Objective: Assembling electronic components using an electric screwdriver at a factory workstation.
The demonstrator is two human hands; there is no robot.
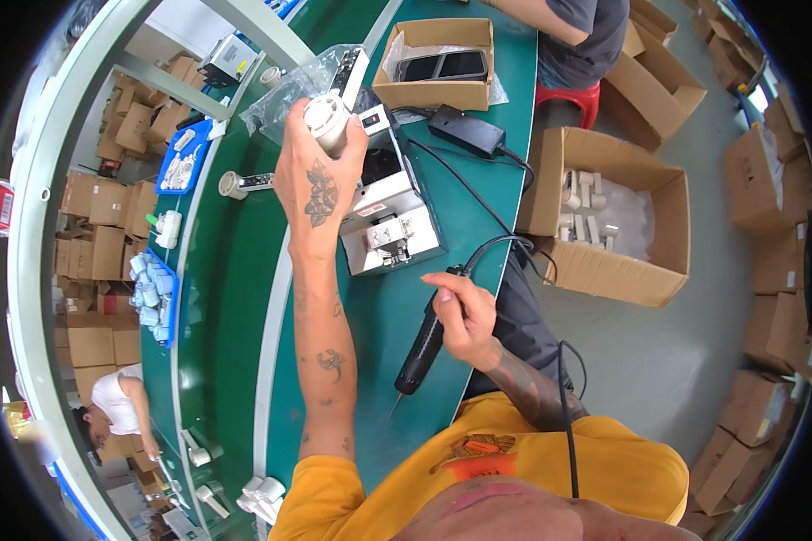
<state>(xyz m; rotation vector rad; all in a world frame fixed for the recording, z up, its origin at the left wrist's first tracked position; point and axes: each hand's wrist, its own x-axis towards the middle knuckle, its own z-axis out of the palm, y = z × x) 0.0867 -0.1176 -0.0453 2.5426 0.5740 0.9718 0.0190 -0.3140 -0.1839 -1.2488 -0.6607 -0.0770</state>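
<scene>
My left hand (pixel 318 176) is closed around a white round-headed plastic part (pixel 327 121), whose narrow handle (pixel 348 74) points away and shows a dark inside. It is held over the far side of a black and white screw feeder (pixel 392 230) on the green bench. My right hand (pixel 465 320), nearer to me, grips a black electric screwdriver (pixel 421 350). Its thin bit points down and to the left, touching nothing that I can make out. A cable runs from the screwdriver's top end towards the right.
Behind the feeder stand a carton (pixel 433 34) with two dark phone-like devices and a black power adapter (pixel 466 131). A similar white part (pixel 235 185) lies on the green conveyor at left, beside blue trays (pixel 185 160). An open carton (pixel 609 216) of white parts stands right. Co-workers sit nearby.
</scene>
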